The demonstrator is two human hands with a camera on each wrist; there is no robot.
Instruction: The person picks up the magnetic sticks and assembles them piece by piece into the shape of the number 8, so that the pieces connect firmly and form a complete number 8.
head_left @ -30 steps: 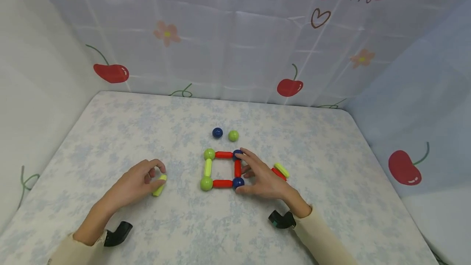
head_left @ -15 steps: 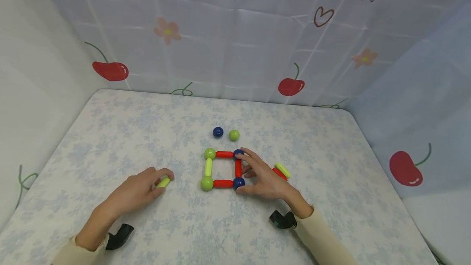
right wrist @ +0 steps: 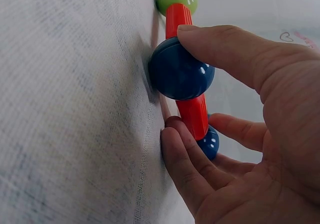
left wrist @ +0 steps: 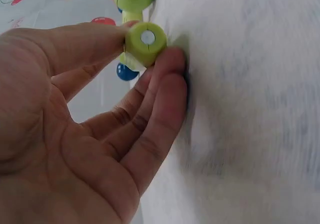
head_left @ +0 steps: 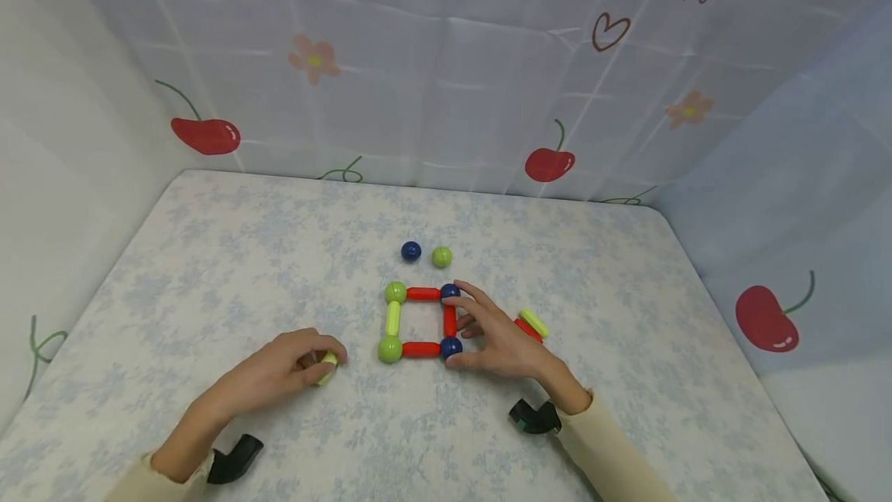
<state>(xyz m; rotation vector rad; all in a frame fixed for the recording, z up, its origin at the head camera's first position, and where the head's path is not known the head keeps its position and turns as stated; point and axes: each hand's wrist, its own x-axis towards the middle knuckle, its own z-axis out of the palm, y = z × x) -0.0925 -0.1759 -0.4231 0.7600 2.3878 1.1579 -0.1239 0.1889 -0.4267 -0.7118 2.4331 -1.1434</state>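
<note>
A square of magnetic rods and balls lies flat on the table. Its left side has two green balls and a yellow-green rod (head_left: 393,319); the other sides are red rods (head_left: 423,349). Blue balls form the right corners. My left hand (head_left: 279,370), left of the square, pinches a loose yellow-green magnetic rod (left wrist: 145,47) between thumb and fingers, close to the tabletop. My right hand (head_left: 505,343) holds the square's right side: in the right wrist view the thumb touches the near blue ball (right wrist: 181,72), and the fingers curl along the red rod toward the far blue ball (right wrist: 210,143).
A loose blue ball (head_left: 411,252) and a green ball (head_left: 442,257) sit behind the square. To the right of my right hand, a yellow-green rod (head_left: 533,323) lies beside a red rod (head_left: 527,330). A printed curtain (head_left: 432,84) hangs behind the table.
My left hand has taken hold of the yellow-green rod and moved it right and nearer to me, toward the square. My right hand and the square have stayed in place.
</note>
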